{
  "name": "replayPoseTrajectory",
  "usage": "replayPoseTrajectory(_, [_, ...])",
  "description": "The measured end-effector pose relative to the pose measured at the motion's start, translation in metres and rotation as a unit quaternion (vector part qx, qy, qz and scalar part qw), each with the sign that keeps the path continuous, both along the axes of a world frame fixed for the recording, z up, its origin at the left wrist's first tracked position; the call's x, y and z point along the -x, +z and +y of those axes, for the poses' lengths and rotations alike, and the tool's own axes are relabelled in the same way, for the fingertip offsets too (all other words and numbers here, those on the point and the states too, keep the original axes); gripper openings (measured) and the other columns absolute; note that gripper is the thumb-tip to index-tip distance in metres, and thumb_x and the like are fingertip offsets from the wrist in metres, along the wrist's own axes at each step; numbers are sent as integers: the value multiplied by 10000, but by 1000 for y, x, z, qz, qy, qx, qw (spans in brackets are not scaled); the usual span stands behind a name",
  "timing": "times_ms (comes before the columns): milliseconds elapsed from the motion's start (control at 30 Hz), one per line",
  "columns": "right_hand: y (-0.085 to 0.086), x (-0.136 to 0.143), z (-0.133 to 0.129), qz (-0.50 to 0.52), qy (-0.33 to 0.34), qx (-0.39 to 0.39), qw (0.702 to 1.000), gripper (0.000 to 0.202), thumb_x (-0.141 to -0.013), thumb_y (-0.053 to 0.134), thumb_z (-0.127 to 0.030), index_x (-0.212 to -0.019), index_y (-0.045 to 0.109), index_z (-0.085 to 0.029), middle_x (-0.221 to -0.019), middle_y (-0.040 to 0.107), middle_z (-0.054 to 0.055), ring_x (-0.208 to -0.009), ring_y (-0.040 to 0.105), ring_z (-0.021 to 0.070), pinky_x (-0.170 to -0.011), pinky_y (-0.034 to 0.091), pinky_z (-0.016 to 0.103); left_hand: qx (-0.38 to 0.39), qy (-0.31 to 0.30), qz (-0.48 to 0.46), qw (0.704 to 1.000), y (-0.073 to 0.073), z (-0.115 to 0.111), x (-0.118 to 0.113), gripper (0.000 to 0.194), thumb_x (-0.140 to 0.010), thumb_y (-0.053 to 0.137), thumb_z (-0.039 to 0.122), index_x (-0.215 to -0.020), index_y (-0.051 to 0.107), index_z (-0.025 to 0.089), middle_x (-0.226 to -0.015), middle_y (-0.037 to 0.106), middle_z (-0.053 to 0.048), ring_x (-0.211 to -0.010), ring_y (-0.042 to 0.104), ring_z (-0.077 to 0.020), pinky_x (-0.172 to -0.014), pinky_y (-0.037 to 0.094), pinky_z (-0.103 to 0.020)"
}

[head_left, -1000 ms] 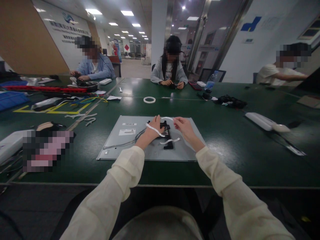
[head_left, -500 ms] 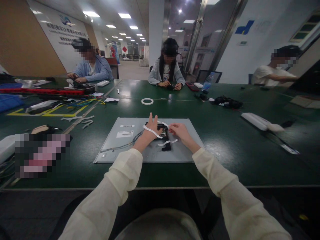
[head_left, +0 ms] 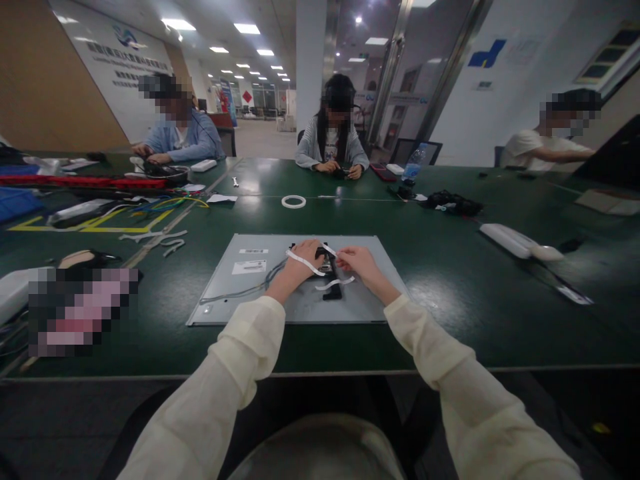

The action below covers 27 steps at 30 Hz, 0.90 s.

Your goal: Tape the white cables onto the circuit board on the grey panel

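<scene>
A grey panel [head_left: 227,287] lies flat on the green table, with a black part [head_left: 332,292] on it. My left hand [head_left: 300,261] is closed on the upper left of this part, fingertips partly hidden; one white strip [head_left: 311,267] crosses the back of the hand. On the other side, my right hand [head_left: 359,261] pinches the end of a second white strip [head_left: 328,249] at the part's upper right. Another curved white strip [head_left: 341,283] lies over the black part, below my right hand. Grey cables [head_left: 240,294] run left from the part across the panel.
Beyond the panel lie a white ring [head_left: 293,201] and a small wrench [head_left: 235,181]. Loose white strips [head_left: 173,245], coloured wires and a blurred pink item are left. A white device [head_left: 505,240] sits right. Three people sit across the table [head_left: 450,267], near a bottle [head_left: 415,163].
The raised fingers of my left hand have come down and bent onto the black part. My right hand stays almost in place, pinching the strip. The view has shifted slightly.
</scene>
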State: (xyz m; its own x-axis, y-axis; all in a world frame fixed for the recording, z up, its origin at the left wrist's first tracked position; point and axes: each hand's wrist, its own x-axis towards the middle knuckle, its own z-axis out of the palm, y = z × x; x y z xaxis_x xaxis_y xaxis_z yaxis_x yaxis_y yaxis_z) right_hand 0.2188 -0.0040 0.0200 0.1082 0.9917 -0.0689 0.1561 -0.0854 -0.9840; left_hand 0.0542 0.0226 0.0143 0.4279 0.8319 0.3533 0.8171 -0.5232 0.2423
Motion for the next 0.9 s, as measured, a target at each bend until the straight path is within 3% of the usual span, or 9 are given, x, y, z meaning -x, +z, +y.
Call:
replayPoseTrajectory(233, [14,2,-8,35,12,21,999,73,-752,596,-126,-685,623,-117,-591,623,31,-514,569,72,-501,461,152,-26,-8,4,1000,-7,5,0,343,-837,505,226,-1162,515,116,-1229,562,-131,-1182,491,-228,-1011,370,-345])
replayPoseTrajectory(533, [13,-1,-9,94,42,32,994,65,-734,613,-143,-679,624,-109,-593,608,10,-516,544,52,-500,435,131,-27,6,4,1000,-9,7,0,392,-832,515,242,-1183,508,69,-1249,548,-161,-1187,488,-246,-1017,367,-342])
replayPoseTrajectory(700, [15,2,-10,55,25,46,997,81,-753,595,-114,-674,613,-103,-589,611,22,-499,551,58,-472,434,135,-24,13,0,1000,-7,4,-1,420,-837,516,246,-1210,491,55,-1273,529,-172,-1207,473,-240,-1037,342,-334])
replayPoseTrajectory(900, [13,3,-10,18,12,37,999,80,-765,580,-102,-691,610,-105,-596,620,36,-497,562,66,-467,445,142,-12,4,30,999,-4,1,1,292,-866,481,254,-1124,545,131,-1169,598,-112,-1171,497,-217,-995,369,-332])
